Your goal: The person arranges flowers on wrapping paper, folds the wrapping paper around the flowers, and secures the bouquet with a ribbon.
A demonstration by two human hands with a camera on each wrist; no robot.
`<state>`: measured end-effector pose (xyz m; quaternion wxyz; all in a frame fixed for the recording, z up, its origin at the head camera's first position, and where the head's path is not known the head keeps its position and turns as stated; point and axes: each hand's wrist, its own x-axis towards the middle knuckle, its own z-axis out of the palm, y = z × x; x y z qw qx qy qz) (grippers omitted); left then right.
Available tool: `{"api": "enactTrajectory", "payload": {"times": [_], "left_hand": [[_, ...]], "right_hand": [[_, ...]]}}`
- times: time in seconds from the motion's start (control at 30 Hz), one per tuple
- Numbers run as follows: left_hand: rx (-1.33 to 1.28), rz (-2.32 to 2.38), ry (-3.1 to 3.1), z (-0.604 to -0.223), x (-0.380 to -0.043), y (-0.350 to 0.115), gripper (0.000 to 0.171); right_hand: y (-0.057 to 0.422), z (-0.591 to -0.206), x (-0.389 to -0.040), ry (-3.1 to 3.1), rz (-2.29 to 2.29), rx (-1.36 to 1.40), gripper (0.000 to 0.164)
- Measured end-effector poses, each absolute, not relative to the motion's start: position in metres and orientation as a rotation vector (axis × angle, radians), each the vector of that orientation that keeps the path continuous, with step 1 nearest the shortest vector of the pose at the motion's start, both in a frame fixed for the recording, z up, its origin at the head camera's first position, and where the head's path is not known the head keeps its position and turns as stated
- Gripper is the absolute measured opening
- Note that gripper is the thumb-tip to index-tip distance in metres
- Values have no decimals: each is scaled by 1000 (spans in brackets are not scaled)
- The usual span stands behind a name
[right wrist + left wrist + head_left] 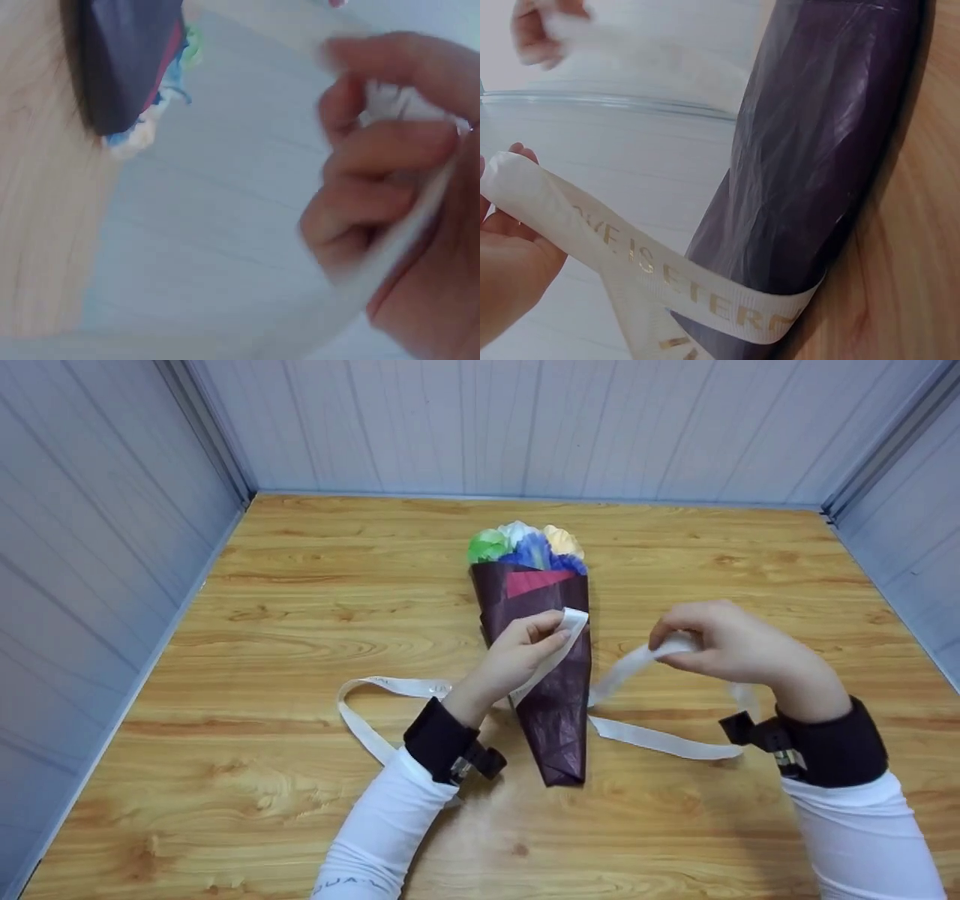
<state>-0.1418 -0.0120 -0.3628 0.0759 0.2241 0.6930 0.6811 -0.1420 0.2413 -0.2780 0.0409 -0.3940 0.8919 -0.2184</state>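
Farthest left, well to the left of the left fingers, a stretch of white ribbon [401,685] lies on the wooden table [300,615] in a bent loop, partly hidden by the left forearm. A black band [433,739] circles the left wrist, behind the fingers, above a white sleeve [375,832].

The left hand [507,664] pinches ribbon between thumb and fingers, with a fold of it poking out past the fingertips and a slanting length dropping below them. In the left wrist view this ribbon carries gold letters and passes around the dark wrapping paper [553,727].

The wrapped bouquet lies beneath and just beyond the left fingers, between the two hands. Its narrow end points back toward the person; its green, white, blue and cream flowers [531,547] sit farther off than either hand's fingertips, with a red patch [534,583] just below them.

To the right, the right hand [727,643] grasps another length of ribbon in curled fingers. One part slopes from these fingers leftward to the paper's edge; another lies on the table on their near side.
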Motion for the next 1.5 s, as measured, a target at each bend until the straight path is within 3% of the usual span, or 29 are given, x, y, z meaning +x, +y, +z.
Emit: {"api": "enactTrajectory", "payload": {"times": [0.17,0.27,0.37,0.5,0.6,1.0,1.1,1.27,1.5], "left_hand": [[748,1963,2089,-368,-139,-6,34],[866,1923,2044,-372,-138,-4,59],[931,1871,2033,-374,-137,-1,58],[858,1799,2108,-373,-135,2,29],[807,1783,2143,-371,-134,3,24],[776,1902,1882,-371,-133,4,29],[764,1929,1847,-371,-133,3,29],[844,1982,1834,-372,-135,3,29],[759,2074,1812,-371,-137,2,30]], "right_hand": [[216,-273,-146,2568,-985,-1419,9],[199,-271,-149,2559,-1029,-1421,5],[186,-270,-151,2565,-1028,-1339,8],[175,-270,-157,2544,-1029,-1195,15],[170,-272,-166,2535,-1055,-1091,15],[168,-290,-208,2754,-1030,-698,25],[168,-290,-213,2780,-994,-619,38],[173,-292,-203,2759,-1083,-597,60],[178,-320,-166,2706,-1512,-722,60]]}}
